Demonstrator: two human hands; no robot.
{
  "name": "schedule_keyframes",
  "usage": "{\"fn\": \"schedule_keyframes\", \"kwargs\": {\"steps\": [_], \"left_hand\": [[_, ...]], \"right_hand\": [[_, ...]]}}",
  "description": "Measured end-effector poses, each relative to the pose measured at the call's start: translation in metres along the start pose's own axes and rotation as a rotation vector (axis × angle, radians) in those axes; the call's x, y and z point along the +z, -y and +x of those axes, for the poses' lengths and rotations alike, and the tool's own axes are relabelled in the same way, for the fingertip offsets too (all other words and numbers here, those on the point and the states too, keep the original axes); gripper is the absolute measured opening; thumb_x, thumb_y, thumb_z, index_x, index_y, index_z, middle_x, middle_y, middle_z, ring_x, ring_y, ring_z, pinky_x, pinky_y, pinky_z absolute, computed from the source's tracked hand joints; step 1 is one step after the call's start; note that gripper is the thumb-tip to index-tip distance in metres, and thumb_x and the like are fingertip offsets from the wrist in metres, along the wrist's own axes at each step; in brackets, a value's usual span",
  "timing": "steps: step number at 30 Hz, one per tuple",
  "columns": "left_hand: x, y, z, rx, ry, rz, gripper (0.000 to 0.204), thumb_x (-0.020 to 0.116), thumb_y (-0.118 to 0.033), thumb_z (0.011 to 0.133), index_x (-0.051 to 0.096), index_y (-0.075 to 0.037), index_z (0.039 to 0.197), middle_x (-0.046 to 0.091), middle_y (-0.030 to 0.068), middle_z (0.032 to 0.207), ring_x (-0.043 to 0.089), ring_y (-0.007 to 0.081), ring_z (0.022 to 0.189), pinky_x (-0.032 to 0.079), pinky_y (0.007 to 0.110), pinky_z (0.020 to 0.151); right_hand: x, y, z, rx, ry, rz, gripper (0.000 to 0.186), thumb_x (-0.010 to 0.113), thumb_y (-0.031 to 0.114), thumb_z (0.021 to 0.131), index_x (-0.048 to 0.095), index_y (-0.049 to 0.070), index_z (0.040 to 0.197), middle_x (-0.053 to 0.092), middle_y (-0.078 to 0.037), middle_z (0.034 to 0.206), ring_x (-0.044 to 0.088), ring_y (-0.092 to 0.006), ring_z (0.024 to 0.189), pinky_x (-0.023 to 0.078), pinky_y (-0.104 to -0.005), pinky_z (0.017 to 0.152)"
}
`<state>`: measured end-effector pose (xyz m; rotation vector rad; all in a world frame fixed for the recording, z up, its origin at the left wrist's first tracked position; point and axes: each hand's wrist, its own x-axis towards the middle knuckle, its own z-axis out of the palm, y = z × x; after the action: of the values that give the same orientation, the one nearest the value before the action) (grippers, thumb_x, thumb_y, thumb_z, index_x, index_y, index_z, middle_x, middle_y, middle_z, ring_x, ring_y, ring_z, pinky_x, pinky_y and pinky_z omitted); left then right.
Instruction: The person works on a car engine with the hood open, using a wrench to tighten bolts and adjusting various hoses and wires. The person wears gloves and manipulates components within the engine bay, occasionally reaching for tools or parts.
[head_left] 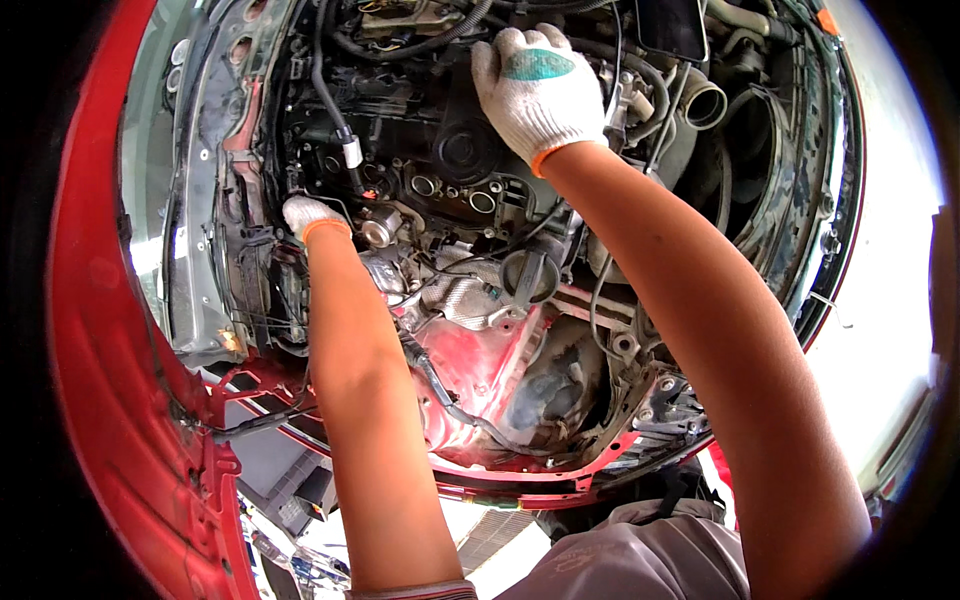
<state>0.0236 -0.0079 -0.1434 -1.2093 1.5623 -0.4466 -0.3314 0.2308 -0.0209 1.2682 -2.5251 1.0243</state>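
Right hand (540,95), in a white knit glove with a green patch on its back, bends its fingers over the far part of the engine (375,125); the tips are hidden, so whether they grasp something or merely lean there I cannot tell. Left hand (312,215) dips down at the engine's left edge, fingers out of sight — its grip cannot be told either. Dropping a small part looks like the main risk: two metal-ringed holes, one nearer the left (424,186) and one nearer the right (482,202), face upward between the hands, and a wide pipe mouth (703,104) gapes to the right. Loose knit could snag on a bracket or clip, and a careless sweep of the right hand might knock the dark flat slab (672,25) just beyond it. Bare forearms could be scraped by metal edges. As for position, the engine lies beneath and between both hands — its round dark cover (465,150) just left of the right wrist, a metal cylinder (380,226) just right of the left hand.
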Motion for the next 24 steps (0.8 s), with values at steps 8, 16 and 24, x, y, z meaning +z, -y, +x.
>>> {"fn": "schedule_keyframes", "kwargs": {"steps": [8,16,24], "left_hand": [[0.039,0.024,0.046,-0.096,-0.020,-0.067,0.065,0.062,-0.043,0.088,0.052,-0.015,0.146,0.053,0.0031,0.150,0.053,0.0109,0.133,0.045,0.026,0.106],[-0.012,-0.023,-0.021,0.143,-0.063,0.125,0.024,0.064,-0.037,0.088,0.075,-0.017,0.094,0.072,-0.0061,0.104,0.067,0.0087,0.090,0.054,0.028,0.074],[0.032,0.012,0.021,-0.068,-0.146,-0.161,0.038,0.067,-0.035,0.086,0.073,-0.013,0.115,0.070,0.0036,0.125,0.067,0.0153,0.110,0.054,0.030,0.089]], "right_hand": [[0.005,0.001,0.003,-0.041,-0.043,0.001,0.035,0.057,0.037,0.096,0.070,0.006,0.085,0.072,-0.015,0.090,0.065,-0.0329,0.100,0.054,-0.0436,0.085],[0.006,-0.018,-0.006,-0.039,-0.011,-0.028,0.032,0.059,0.035,0.094,0.069,0.006,0.084,0.071,-0.015,0.088,0.065,-0.0335,0.099,0.053,-0.0440,0.084],[-0.001,0.002,0.002,-0.004,-0.001,0.053,0.030,0.060,0.033,0.094,0.068,0.006,0.083,0.070,-0.015,0.086,0.065,-0.0341,0.100,0.053,-0.0454,0.084]]}}
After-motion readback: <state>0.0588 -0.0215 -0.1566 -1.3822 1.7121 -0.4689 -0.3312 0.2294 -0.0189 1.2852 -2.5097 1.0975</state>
